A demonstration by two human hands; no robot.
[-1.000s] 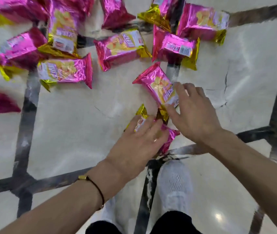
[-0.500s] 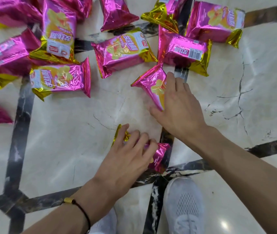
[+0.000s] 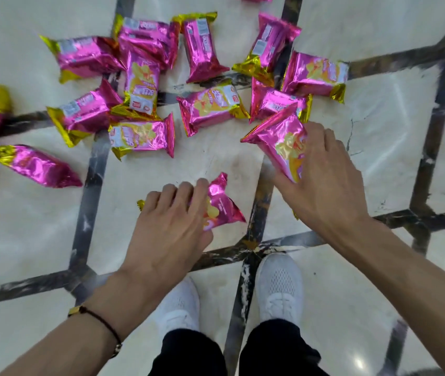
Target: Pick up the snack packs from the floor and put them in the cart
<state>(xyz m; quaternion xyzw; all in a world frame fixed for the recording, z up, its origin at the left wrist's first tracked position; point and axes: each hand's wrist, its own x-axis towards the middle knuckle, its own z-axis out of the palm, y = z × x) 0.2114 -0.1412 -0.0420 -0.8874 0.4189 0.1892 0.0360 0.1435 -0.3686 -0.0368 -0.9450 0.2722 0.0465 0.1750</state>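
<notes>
Several shiny pink and gold snack packs lie scattered on the pale marble floor [image 3: 378, 147] across the upper half of the view. My left hand [image 3: 171, 229] grips one pink snack pack [image 3: 221, 207], fingers curled over its top, its end sticking out to the right. My right hand [image 3: 324, 183] grips another snack pack [image 3: 281, 139], tilted with one corner raised above the floor. The nearest loose pack [image 3: 210, 107] lies just beyond both hands. No cart is in view.
My two white shoes [image 3: 281, 286] stand at the bottom centre on the floor. Dark inlay strips [image 3: 88, 191] cross the marble in a grid. More packs lie at the far left edge [image 3: 34, 164].
Both hands have closed round their packs and lifted them off the floor. The view has pulled back, showing more packs on the left and both shoes.
</notes>
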